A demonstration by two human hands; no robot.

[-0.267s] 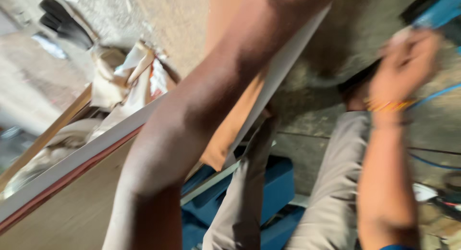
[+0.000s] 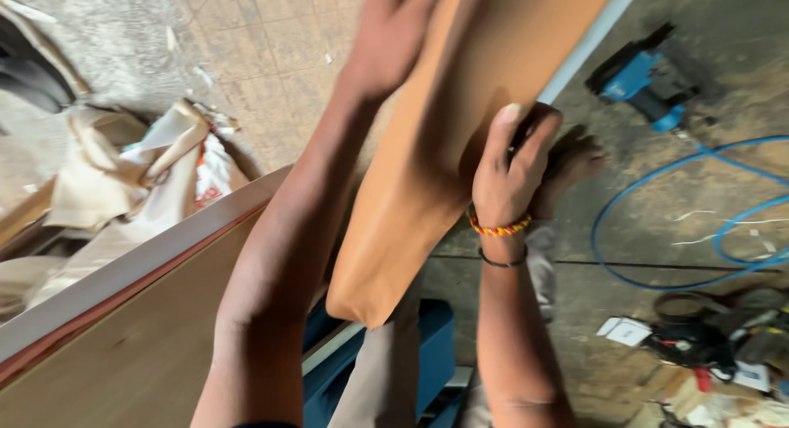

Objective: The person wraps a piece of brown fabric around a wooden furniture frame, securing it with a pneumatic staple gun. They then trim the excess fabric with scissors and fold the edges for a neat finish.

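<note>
A long orange-brown board (image 2: 427, 173) with a pale edge slants from upper right down to the middle. My left hand (image 2: 390, 34) lies flat on its upper face near the top of the view. My right hand (image 2: 509, 161), with a beaded band and a dark band at the wrist, grips the board's right edge, thumb on the face.
A large wood panel (image 2: 123, 346) with a pale edge fills the lower left. Crumpled paper sacks (image 2: 140, 177) lie behind it. A blue power tool (image 2: 645, 79) and blue hose (image 2: 657, 231) sit on the dusty floor at right, with clutter (image 2: 723, 346) lower right. A blue box (image 2: 427, 346) is below.
My right hand has come down from the upper right near the blue tool and taken hold of the board's edge. The view has shifted, and my left forearm now reaches higher up the board.
</note>
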